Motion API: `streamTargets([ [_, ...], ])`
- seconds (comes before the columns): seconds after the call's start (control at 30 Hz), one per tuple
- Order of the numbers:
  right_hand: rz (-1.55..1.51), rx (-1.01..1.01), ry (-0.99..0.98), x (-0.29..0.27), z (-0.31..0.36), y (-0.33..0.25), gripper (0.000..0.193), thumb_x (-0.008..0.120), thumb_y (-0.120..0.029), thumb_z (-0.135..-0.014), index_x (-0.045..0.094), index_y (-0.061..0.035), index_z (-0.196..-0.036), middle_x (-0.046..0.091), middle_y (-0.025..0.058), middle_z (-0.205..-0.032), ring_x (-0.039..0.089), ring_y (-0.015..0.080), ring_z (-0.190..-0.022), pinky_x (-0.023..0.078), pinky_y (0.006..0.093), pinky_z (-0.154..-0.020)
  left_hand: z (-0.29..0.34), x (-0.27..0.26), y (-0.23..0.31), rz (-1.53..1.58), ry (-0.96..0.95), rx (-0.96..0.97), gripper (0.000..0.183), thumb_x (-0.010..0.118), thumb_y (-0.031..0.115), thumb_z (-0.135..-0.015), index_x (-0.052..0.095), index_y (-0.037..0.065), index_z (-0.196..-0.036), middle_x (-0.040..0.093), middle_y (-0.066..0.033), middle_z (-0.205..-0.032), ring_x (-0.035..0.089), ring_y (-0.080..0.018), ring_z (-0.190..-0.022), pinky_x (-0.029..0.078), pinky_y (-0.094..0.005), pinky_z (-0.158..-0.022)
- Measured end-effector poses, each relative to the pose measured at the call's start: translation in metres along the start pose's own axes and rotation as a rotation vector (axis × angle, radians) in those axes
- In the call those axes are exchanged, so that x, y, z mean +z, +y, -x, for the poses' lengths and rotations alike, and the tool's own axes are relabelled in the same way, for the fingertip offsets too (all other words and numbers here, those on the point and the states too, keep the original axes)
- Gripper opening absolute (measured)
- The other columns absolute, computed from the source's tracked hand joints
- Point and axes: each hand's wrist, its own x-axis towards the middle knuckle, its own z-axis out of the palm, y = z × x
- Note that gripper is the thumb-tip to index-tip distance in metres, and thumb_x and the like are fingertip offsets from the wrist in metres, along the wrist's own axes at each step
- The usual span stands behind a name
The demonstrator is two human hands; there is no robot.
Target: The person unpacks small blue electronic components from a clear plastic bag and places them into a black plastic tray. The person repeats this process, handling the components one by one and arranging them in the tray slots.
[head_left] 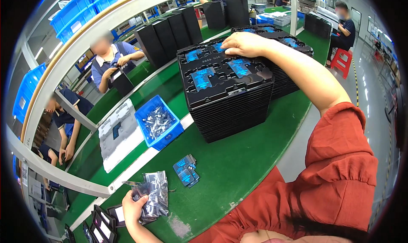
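My left hand (134,208) is closed on a few silvery anti-static bags (158,192), its thumb lying over them at the table's near left. Stretched far forward, my right hand (244,44) has its fingers curled down at a flat blue-and-black part (218,46) in the top tray. Its fingertips are partly hidden, and the part still lies in its pocket. Similar parts fill other pockets of this tall stack of black plastic trays (231,111). A small pile of flat blue-and-black parts (185,170) rests on the green table between the bags and the stack.
A blue bin (159,122) of small metallic pieces stands beside a white foam tray (121,134). Several black boxes (170,32) line the far side. A white metal frame (72,181) curves over the left. Co-workers (112,58) sit across the table. Dark cases (102,226) lie lower left.
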Motion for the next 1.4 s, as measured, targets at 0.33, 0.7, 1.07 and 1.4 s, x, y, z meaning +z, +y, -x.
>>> streamTargets([
  [0.33, 0.19, 0.609, 0.063, -0.035, 0.073, 0.017, 0.047, 0.064, -0.032, -0.083, 0.058, -0.0036, -0.12, 0.058, 0.0166, -0.12, 0.053, 0.0319, -0.115, 0.041, 0.0386, -0.099, 0.001, 0.001, 0.002, -0.003, 0.001, 0.013, 0.023, 0.073, 0.002, -0.067, 0.063, -0.004, -0.088, 0.066, -0.0086, -0.078, 0.058, -0.0137, -0.068, 0.048, -0.0288, -0.067],
  [0.7, -0.187, 0.596, 0.165, -0.03, 0.098, -0.088, 0.043, 0.06, -0.039, -0.084, 0.068, 0.0012, -0.094, 0.067, 0.0161, -0.085, 0.064, 0.0314, -0.084, 0.049, 0.0397, -0.078, 0.002, 0.0, 0.0, 0.021, 0.008, 0.022, 0.024, 0.072, 0.001, -0.068, 0.063, -0.004, -0.089, 0.066, -0.0082, -0.08, 0.059, -0.0137, -0.069, 0.049, -0.0284, -0.068],
  [1.07, 0.012, 0.654, -0.058, -0.039, 0.064, -0.071, 0.033, 0.065, -0.029, -0.072, 0.068, 0.0036, -0.078, 0.066, 0.0225, -0.08, 0.066, 0.0332, -0.08, 0.052, 0.0397, -0.075, 0.003, 0.002, 0.004, 0.04, -0.007, 0.018, 0.024, 0.071, 0.0, -0.069, 0.063, -0.003, -0.091, 0.066, -0.0075, -0.08, 0.059, -0.0132, -0.069, 0.049, -0.0281, -0.068],
  [1.4, -0.246, 0.756, -0.143, -0.046, 0.06, -0.063, 0.026, 0.071, -0.022, -0.076, 0.067, 0.0033, -0.082, 0.064, 0.0137, -0.062, 0.066, 0.0237, -0.058, 0.055, 0.0335, -0.06, 0.002, 0.001, 0.001, 0.072, -0.028, 0.026, 0.024, 0.071, 0.001, -0.07, 0.063, -0.004, -0.092, 0.067, -0.0081, -0.081, 0.06, -0.0139, -0.069, 0.049, -0.0287, -0.068],
])
